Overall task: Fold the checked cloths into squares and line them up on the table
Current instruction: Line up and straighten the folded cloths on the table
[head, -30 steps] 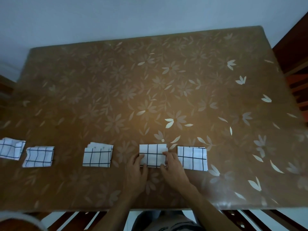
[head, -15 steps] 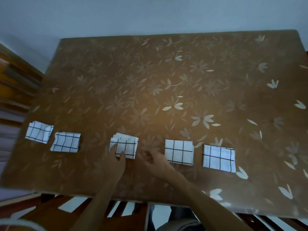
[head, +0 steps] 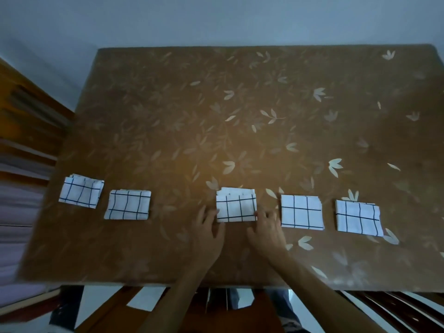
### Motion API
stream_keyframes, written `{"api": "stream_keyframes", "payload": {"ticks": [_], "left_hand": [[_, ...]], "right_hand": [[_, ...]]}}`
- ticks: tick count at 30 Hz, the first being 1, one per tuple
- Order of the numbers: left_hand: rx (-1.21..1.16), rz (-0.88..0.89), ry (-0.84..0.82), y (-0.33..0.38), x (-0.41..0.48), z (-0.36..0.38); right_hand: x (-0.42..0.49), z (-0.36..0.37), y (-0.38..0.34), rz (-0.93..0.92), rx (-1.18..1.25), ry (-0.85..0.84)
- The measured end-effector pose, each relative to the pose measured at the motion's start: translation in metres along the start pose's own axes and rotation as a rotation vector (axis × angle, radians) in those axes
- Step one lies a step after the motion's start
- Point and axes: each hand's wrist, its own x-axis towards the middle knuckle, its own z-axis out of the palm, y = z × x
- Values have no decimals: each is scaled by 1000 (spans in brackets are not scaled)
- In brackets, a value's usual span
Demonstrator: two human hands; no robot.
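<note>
Both hands bracketing 3rd cloth (head: 236,207): left hand (head: 208,233) and right hand (head: 267,230) lying spread, fingertips touching its side edges.

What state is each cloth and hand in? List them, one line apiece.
Far-left cloth: folded, slightly askew, layers fanned at top.
Second cloth: folded, lying flat.
Middle cloth: folded, layers offset at top, a hand at each side.
Fourth cloth: folded square, flat.
Far-right cloth: folded, flat.
Left hand: open, fingers at middle cloth's left edge.
Right hand: open, fingers at its right edge.
</note>
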Motion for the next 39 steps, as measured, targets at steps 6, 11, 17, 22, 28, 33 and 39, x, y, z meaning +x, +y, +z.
{"api": "stream_keyframes", "payload": {"ticks": [6,11,17,22,28,33,39], "left_hand": [[55,-169,328,-75,27,-98],[137,-310,299,-158,59,-161],[193,-223,260,-156,55,-157],[32,-135,221,-134,57,-126],[4,30,114,-110,46,-89],[162,156,142,-92,39,-84],[570,459,32,-85,59,-71]], "right_hand": [[-5,41,-104,-319,113,-32],[8,91,-191,-277,318,-320],[14,102,-208,-188,333,-260],[17,89,-182,-140,277,-201],[8,75,-143,-37,171,-84],[-1,75,-124,-143,-33,129],[14,100,-118,-413,-195,60]]}}
